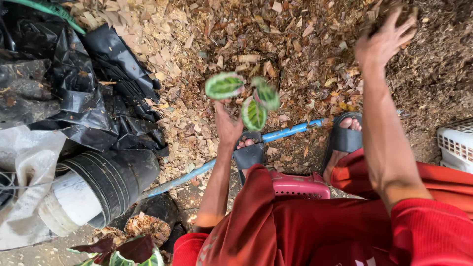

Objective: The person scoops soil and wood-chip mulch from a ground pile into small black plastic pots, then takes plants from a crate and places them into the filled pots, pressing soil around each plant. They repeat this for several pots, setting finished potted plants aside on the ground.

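Head view, looking down on a seated person, ordered from the body outward, with places given relative to the blue pipe [231, 156] that crosses the ground. Nearest the camera are the red trousers [315, 226], and between the knees the rim of a pink stool [298, 186], just on the near side of the pipe. Two feet in grey slide sandals [345, 139] rest at the pipe, one on each side of its far end. To the near left of the pipe lies a nested stack of black plastic pots [111, 184] on its side, and nearer still, at the bottom edge, some dark red and green leaves [123, 251]. The left hand [227, 125], just beyond the pipe, is closed around the stem of a small plant [246, 96] with three striped green leaves, holding it upright over the ground. The right hand [382, 42], well beyond the pipe and to its far right, is spread wide with fingers extended, over or at a dark brown heap of mulch [433, 64]; whether it holds any material cannot be told. Pale wood chips and dry leaves [197, 44] cover the ground beyond the pipe. Crumpled black plastic sheeting [74, 88] lies to the far left, and a white slatted crate [456, 145] stands at the right edge.
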Action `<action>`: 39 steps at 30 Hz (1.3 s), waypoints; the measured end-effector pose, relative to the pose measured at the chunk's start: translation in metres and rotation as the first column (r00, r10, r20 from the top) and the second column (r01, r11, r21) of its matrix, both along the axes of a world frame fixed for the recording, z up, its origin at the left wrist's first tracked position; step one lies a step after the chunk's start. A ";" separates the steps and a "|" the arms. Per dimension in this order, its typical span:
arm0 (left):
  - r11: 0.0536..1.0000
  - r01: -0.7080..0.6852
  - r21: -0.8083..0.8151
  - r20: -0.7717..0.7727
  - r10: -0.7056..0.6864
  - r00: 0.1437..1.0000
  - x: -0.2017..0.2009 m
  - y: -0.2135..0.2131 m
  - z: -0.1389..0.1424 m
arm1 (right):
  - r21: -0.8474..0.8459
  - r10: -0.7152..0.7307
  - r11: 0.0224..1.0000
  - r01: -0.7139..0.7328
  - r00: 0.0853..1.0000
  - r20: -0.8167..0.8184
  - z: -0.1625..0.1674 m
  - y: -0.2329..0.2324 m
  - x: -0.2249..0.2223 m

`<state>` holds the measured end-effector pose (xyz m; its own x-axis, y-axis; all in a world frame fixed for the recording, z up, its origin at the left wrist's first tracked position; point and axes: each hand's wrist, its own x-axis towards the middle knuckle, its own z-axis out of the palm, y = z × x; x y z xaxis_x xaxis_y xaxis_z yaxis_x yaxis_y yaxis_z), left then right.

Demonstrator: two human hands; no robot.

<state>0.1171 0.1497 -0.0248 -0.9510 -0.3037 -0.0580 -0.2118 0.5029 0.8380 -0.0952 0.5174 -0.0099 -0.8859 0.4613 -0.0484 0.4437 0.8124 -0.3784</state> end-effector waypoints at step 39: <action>0.996 0.006 0.094 -0.015 -0.004 1.000 -0.064 0.031 0.022 | 0.094 0.515 0.571 -0.816 0.444 0.733 -0.018 -0.138 0.112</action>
<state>0.0534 0.1811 -0.0028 -0.9534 -0.2928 -0.0725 -0.1971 0.4229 0.8845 0.0172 0.3794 -0.0281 -0.7520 -0.1617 -0.6391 -0.3256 0.9340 0.1469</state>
